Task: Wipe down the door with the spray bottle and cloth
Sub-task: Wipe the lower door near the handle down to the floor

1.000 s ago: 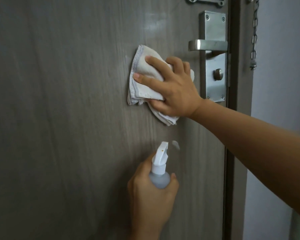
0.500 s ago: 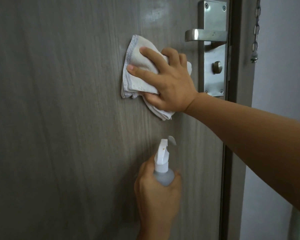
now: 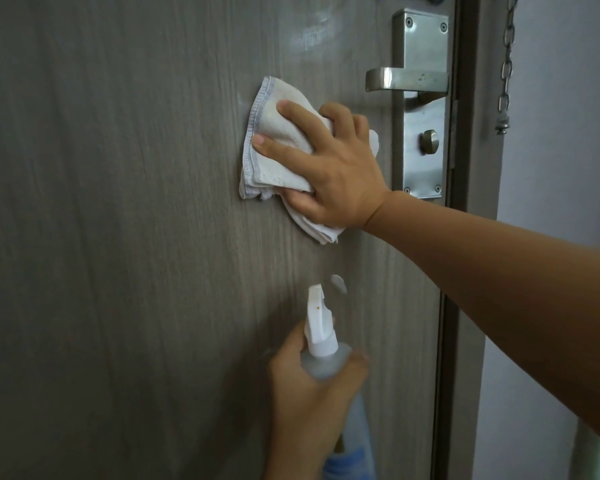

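Observation:
A grey wood-grain door fills most of the view. My right hand presses a crumpled white cloth flat against the door, just left of the lock plate. Lower down, my left hand is wrapped around the neck of a translucent spray bottle with a white trigger head, its nozzle pointing up toward the door. A small pale reflection of the nozzle shows on the door beside it.
A steel lever handle and its lock plate with a thumb-turn knob sit at the door's right edge. A door chain hangs on the frame. A pale wall lies to the right.
The right hand and cloth have stayed close to the handle, shifting only slightly on the door. The left hand keeps the bottle held below; the view has bobbed up and down.

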Motion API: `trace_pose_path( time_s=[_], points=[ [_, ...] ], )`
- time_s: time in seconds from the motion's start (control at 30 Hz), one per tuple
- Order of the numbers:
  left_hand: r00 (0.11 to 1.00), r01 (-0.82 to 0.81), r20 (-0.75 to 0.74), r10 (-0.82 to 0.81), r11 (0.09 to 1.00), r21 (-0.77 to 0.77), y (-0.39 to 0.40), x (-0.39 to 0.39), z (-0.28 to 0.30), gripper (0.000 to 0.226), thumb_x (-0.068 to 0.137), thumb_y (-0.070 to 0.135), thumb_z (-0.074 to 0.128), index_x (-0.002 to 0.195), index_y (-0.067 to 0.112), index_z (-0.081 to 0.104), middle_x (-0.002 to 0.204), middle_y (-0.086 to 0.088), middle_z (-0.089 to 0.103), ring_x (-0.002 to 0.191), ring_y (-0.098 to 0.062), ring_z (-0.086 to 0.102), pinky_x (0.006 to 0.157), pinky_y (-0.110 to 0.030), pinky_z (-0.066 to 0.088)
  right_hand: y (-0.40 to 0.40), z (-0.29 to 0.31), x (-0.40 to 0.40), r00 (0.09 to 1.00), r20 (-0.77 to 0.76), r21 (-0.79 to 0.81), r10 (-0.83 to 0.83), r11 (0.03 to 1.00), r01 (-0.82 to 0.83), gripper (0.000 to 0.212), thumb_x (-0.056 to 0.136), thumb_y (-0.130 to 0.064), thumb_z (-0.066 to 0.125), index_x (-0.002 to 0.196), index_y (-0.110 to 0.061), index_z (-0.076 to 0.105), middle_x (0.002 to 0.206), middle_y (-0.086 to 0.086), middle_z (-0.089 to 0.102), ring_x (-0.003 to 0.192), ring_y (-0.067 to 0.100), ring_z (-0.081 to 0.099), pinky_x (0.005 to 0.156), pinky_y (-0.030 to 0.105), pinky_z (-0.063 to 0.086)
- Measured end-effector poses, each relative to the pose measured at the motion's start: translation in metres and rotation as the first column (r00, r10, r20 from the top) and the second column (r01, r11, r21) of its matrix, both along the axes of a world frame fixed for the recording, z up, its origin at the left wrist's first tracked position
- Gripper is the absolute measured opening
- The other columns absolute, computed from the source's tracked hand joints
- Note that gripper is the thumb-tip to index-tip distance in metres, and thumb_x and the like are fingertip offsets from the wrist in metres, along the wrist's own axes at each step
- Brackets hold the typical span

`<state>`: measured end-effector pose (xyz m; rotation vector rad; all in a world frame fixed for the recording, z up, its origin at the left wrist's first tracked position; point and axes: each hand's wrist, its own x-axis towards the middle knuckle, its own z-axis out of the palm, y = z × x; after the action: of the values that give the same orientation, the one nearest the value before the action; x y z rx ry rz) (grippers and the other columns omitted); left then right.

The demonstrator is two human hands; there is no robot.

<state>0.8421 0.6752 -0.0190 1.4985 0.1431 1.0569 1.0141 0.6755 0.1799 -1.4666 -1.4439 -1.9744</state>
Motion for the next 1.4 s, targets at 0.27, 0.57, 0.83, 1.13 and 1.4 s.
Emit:
trace_pose_path(
  time_s=[0.27,0.57,0.83,1.13,1.4],
  points=[
    [0.989,-0.141,-0.012,0.148,0.96,0.243,-0.009,0.008,-0.004,0.022,0.065,0.016,0.082,0.078,0.026,0.067,0.062,-0.004,0.064,0.05,-0.011,0.059,0.05,-0.027,0.052,0.0,0.0,0.001,1.0,0.0,0.0,-0.006,1.0,0.006,0.06,0.091,-0.055,0.058,0.149,-0.038,0.056,0.155,0.01,0.051,0.12,0.046,0.052,0.092,0.05,0.039],
    [0.982,-0.189,0.028,0.187,0.964,0.185,-0.011,0.008,0.005,0.036,0.059,0.045,0.089,0.081,0.027,0.067,0.062,0.001,0.066,0.052,-0.014,0.061,0.053,-0.029,0.055,0.001,0.0,0.002,1.0,0.003,0.005,-0.003,1.0,0.003,0.061,0.091,-0.055,0.058,0.149,-0.038,0.056,0.155,0.01,0.05,0.12,0.045,0.05,0.092,0.05,0.038],
    [0.977,-0.215,0.05,0.21,0.948,0.234,-0.013,0.007,0.002,0.027,0.066,0.022,0.091,0.074,0.021,0.065,0.063,0.0,0.066,0.053,-0.015,0.062,0.05,-0.019,0.05,0.001,-0.001,0.002,1.0,0.004,0.011,0.009,1.0,-0.01,0.061,0.091,-0.056,0.06,0.149,-0.038,0.056,0.155,0.01,0.05,0.121,0.044,0.049,0.092,0.05,0.039],
    [0.984,-0.18,0.041,0.175,0.961,0.209,-0.013,0.007,0.001,0.023,0.068,0.017,0.088,0.078,0.021,0.067,0.063,-0.006,0.065,0.048,-0.009,0.057,0.047,-0.018,0.046,0.002,-0.001,0.005,1.0,0.015,0.016,0.01,1.0,-0.01,0.061,0.091,-0.056,0.059,0.15,-0.039,0.054,0.156,0.01,0.05,0.121,0.044,0.048,0.093,0.05,0.038],
    [0.886,-0.459,-0.012,0.463,0.882,0.103,0.012,-0.017,-0.064,0.037,0.052,0.038,0.077,0.088,0.032,0.074,0.065,0.012,0.071,0.057,-0.008,0.067,0.062,-0.033,0.058,0.002,-0.001,0.006,0.999,0.048,0.037,0.003,0.999,-0.004,0.059,0.095,-0.057,0.05,0.151,-0.038,0.053,0.156,0.01,0.05,0.121,0.049,0.053,0.092,0.049,0.038]
  ],
)
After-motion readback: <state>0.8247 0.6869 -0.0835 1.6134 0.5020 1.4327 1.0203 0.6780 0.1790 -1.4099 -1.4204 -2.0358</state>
